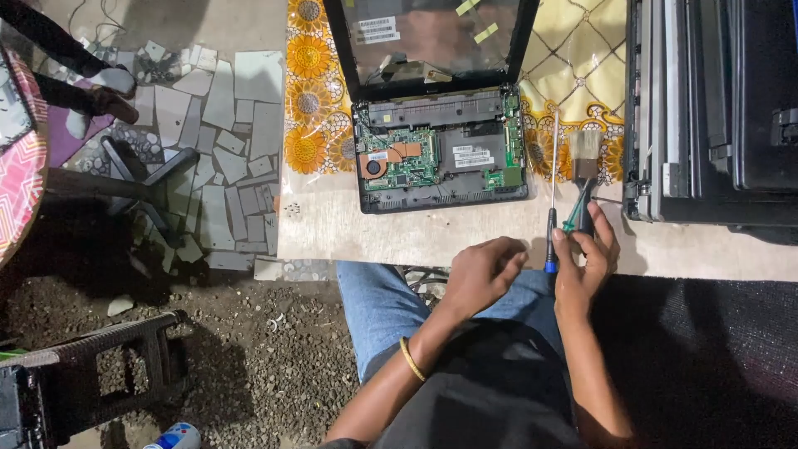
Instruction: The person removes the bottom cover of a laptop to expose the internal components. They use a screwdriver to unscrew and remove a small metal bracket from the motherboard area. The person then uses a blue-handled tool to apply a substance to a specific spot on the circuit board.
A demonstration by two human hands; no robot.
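Observation:
An opened small laptop (pixel 440 150) lies on the table with its green circuit board and copper cooler exposed, its lid tilted back. My right hand (pixel 584 259) sits at the table's front edge, fingers wrapped around the dark handle of a flat paintbrush (pixel 584 158) whose pale bristles point away from me. A long thin screwdriver (pixel 553 175) with a blue-black handle lies just left of that hand, touching it. My left hand (pixel 482 273) rests loosely curled at the table edge, holding nothing, a gold bangle on its wrist.
A sunflower-patterned cloth (pixel 309 100) covers the far part of the table. Stacked dark laptops or cases (pixel 715 108) stand at the right. Left of the table are broken tile flooring (pixel 224 141), gravel, a chair base and another person's feet (pixel 104 91).

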